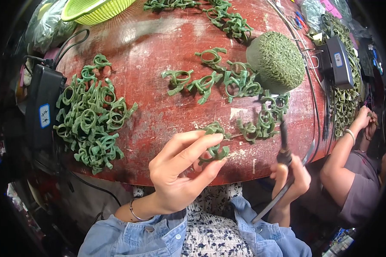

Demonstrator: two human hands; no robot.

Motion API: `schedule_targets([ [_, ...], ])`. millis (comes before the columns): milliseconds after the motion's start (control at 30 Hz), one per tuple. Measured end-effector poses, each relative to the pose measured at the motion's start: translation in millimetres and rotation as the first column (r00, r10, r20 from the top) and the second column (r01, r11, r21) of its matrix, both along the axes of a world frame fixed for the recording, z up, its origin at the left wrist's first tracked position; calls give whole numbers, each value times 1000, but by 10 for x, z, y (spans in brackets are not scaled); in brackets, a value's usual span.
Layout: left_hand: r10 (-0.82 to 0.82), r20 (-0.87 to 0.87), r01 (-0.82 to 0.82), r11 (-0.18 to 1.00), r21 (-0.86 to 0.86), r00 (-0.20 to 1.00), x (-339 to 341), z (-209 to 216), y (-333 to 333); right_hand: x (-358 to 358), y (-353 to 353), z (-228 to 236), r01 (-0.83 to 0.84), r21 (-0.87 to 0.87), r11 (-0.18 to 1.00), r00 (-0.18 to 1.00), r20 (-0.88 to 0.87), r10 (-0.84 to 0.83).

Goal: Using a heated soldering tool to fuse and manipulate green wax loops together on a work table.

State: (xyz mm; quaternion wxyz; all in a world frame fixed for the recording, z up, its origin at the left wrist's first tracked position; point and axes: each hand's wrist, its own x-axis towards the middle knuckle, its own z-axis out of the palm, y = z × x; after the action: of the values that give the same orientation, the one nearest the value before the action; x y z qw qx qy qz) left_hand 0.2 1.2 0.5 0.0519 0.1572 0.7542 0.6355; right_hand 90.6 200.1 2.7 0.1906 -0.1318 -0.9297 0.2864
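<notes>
Between the thumb and fingers of my left hand (180, 169) is a small green ring-shaped piece (216, 153) with flared ends, held just above the table's front edge. My right hand (295, 180) is closed round a dark pen-like tool (284, 143), its narrow tip pointing up and away from me. A long grey strip-like tool (272, 207) also passes through or behind that hand; how it is gripped I cannot tell. Close beyond my hands lie loose green rings (266, 118). A round, textured green block (281, 60) stands behind them.
A big heap of green rings (90, 124) lies on the left of the worn red table (146, 115). Black boxes with cables flank it, left (43, 115) and right (339, 62). A yellow-green basket (94, 10) sits far left. Another person's arm (343, 158) works at the right.
</notes>
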Motion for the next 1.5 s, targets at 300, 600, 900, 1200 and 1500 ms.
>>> schedule_targets([
  [300, 106, -125, -116, 990, -76, 987, 2, 2, 68, 28, -202, 22, -295, -51, 954, 956, -5, 295],
  [600, 165, -219, -197, 971, -136, 962, 45, -83, 56, 7, -231, 34, -326, 51, 944, 945, 16, 325],
  [900, 201, -184, -231, 960, -160, 962, 63, -78, 57, 6, -247, 39, -309, 84, 947, 950, 74, 303],
  [1200, 168, -221, -203, 968, -148, 961, 49, -102, 52, 8, -244, 52, -305, 85, 949, 951, 89, 298],
  [1500, 167, -200, -195, 972, -131, 965, 60, -130, 47, 1, -248, 49, -311, 70, 948, 948, 92, 304],
])
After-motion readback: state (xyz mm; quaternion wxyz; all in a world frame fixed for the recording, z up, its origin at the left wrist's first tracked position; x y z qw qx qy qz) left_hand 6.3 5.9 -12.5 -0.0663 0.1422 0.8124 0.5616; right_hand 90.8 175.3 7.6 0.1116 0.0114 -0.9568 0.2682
